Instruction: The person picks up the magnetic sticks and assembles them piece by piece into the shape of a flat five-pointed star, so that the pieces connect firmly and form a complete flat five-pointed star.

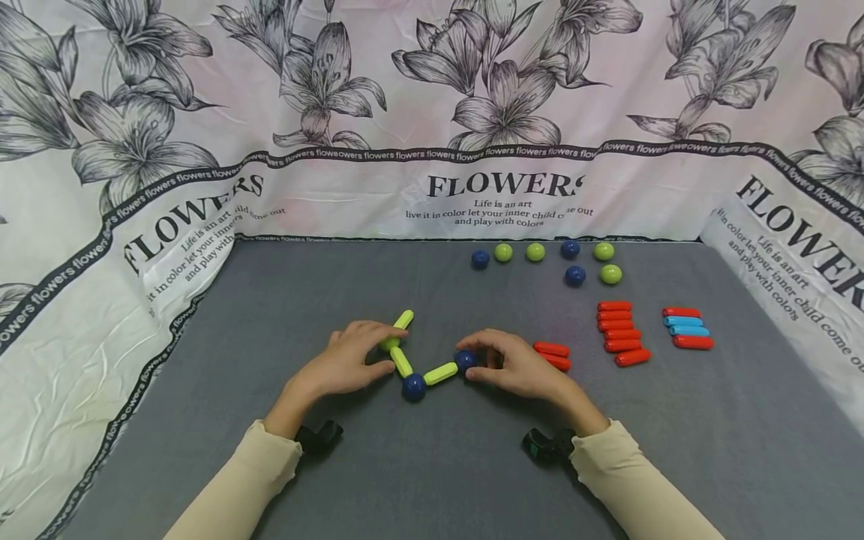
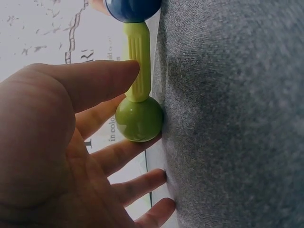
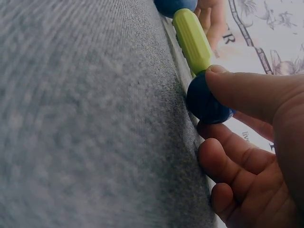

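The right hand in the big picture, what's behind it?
Two red sticks peek out beyond the right hand. The hand covers one end of the nearer stick; anything else behind it can't be seen.

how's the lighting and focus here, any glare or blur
Head view: fairly even light, soft shadow near the left hand; left wrist: glossy highlights on the green ball, gray tablecloth blurred at far right; right wrist: dimmer than head view, tablecloth blurred at lower left.

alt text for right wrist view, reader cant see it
The right hand pinches a blue ball at one end of a yellow-green stick; a second blue ball meets its other end. Grey cloth fills the picture's left; the left hand partly shows at top.
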Tool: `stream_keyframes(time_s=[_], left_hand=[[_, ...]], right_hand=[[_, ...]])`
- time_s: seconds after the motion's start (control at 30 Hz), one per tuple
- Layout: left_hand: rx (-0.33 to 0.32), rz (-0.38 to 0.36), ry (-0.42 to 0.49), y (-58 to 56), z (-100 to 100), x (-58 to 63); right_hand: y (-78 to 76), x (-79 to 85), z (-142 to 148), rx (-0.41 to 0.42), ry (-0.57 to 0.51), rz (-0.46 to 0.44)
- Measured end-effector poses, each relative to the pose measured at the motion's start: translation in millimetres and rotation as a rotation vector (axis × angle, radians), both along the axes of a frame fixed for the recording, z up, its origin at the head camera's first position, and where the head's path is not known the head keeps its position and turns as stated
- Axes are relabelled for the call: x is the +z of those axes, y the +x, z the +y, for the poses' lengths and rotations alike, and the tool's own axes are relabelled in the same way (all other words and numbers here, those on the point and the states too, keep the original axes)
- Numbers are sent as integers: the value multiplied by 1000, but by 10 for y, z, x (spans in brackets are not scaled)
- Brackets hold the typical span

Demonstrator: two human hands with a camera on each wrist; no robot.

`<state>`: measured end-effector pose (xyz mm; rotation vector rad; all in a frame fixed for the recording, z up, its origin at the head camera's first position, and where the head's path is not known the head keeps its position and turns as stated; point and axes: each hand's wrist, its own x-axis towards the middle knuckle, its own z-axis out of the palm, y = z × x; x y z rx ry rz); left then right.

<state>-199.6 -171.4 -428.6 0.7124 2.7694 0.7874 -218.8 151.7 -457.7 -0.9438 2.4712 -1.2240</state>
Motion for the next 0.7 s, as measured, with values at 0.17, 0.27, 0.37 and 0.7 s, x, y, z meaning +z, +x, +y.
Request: stream_keyframes(time_s=[0.17,0.27,0.37,0.7], left_hand=[[1,8,5,11,11,-9],[-1,4,13,19,18,-12],[-2,0,15,24,24,-15],[-9,-1,17,15,10,-12]], right_hand=[[23,-7,-8,-10,-5,6],[42,-6,-14,-14,-11,20],[56,-2,-22,-18,-12,32],[21,88,55,-15,-49,66]])
